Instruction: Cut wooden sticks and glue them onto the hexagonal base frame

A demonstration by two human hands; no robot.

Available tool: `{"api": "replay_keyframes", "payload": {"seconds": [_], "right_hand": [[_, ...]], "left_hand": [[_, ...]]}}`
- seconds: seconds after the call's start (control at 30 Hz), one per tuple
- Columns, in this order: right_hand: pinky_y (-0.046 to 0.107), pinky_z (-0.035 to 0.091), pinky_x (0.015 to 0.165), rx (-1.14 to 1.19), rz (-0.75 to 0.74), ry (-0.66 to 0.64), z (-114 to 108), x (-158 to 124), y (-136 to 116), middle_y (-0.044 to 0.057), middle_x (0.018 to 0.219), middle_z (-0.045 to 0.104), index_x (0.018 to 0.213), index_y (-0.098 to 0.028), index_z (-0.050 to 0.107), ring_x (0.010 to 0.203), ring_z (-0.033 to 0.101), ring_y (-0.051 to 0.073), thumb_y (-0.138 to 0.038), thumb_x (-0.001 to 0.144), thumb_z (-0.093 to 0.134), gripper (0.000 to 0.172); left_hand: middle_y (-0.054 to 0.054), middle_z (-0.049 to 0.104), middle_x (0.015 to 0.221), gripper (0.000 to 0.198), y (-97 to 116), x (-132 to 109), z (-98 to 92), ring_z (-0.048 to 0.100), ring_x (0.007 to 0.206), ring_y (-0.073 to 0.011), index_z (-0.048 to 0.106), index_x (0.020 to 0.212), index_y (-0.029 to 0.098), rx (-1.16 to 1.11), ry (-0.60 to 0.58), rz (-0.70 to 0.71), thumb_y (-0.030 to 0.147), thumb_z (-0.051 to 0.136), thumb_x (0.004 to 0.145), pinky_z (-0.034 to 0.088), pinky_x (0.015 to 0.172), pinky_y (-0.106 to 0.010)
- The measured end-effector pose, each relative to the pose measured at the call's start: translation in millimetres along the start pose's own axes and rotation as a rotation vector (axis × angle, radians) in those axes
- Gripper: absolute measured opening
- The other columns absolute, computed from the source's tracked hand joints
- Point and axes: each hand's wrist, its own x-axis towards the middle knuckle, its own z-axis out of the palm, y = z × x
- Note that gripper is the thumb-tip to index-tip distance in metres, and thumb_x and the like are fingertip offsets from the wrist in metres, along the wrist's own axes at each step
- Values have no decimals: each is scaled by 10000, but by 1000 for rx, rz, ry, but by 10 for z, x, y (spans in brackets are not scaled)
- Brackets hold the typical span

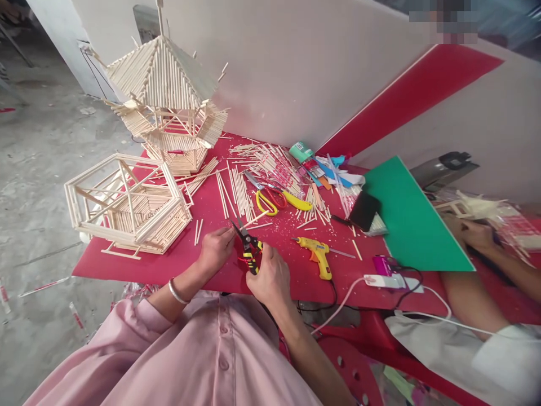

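My right hand (270, 276) is wrapped round the yellow-and-black handles of small cutting shears (249, 248). Their blades point up and away from me, next to the fingertips of my left hand (216, 251). The left fingers are pinched together on a thin wooden stick (256, 219), which extends to the right past the blades; the pinched end is hidden. Beyond my hands lie a row of loose sticks (240, 192) and scissors (270, 200) with red and yellow handles. A yellow glue gun (316, 254) rests to the right of my right hand.
A stick-built pavilion (164, 79) and an open hexagonal stick frame (127, 197) stand at the left on the red table (211, 268). A green board (416, 220), a black phone-like object (364, 211) and a power strip (380, 281) are right. Another person's hand (477, 234) shows beyond.
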Motion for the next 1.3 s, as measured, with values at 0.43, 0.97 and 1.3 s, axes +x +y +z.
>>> {"api": "replay_keyframes", "payload": {"seconds": [0.43,0.97,1.3], "right_hand": [[446,439,925,-13,-304,-12,-33,274,452,157,1145,574,1325,-119,407,1070,540,319,-230,657,592,702],[432,476,922,221,-183,21,114,74,237,144,1157,605,1301,-160,392,1094,576,303,-186,665,555,657],[372,517,865,521,-144,-177,-33,-45,255,79,1121,640,1296,-223,415,980,637,232,-126,644,543,672]], "left_hand": [[-52,698,766,274,-128,9,-2,665,690,-159,731,902,192,-181,-65,-27,95,476,874,481,630,-220],[-30,601,689,257,4,68,-116,565,642,-144,641,769,165,-385,-40,-92,245,482,954,436,623,-247],[36,515,557,330,238,11,-352,467,483,-89,610,755,150,-712,-165,-400,433,555,913,370,496,-214]]}}
